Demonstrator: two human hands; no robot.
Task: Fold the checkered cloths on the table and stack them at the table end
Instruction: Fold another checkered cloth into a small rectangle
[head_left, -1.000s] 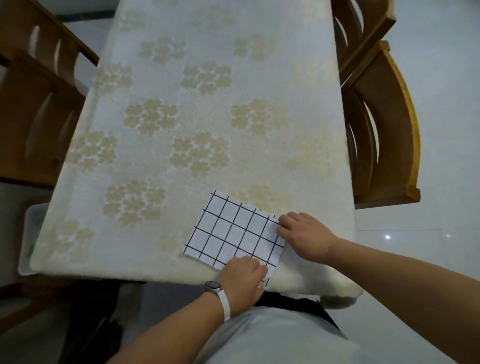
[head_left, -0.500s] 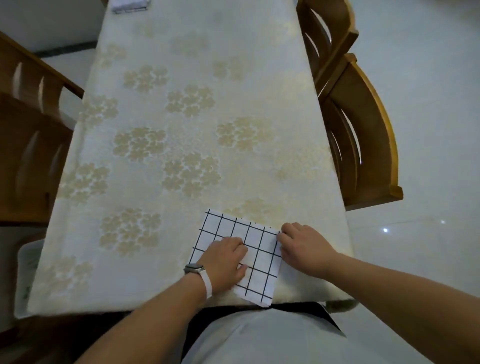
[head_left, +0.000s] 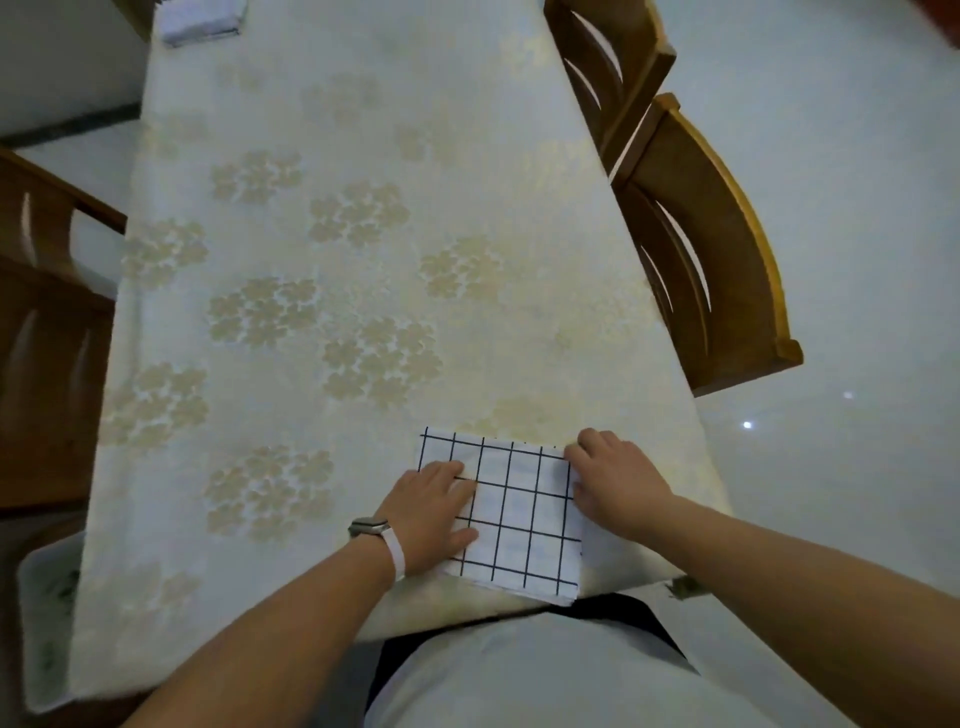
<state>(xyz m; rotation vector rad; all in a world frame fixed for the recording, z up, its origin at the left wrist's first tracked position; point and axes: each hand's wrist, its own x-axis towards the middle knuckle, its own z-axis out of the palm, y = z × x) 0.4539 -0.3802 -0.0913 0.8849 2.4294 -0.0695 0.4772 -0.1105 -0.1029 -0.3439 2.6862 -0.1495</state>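
One checkered cloth (head_left: 519, 514), folded to a small rectangle, lies at the near edge of the table (head_left: 363, 156), its near corner reaching just past the rim. Two hands are on it. The left hand (head_left: 434, 519), with one watch (head_left: 369, 526) on its wrist, lies flat with straight fingers pressing the cloth's left part. The right hand (head_left: 618, 488) has its fingers curled on the cloth's right edge, gripping it. At the far left corner sits one pale pile (head_left: 200, 21), too blurred to count. Two wooden chairs (head_left: 717, 249) stand along the right side. One pale bin (head_left: 47, 613) sits low beside the table's near left corner, its contents unclear.
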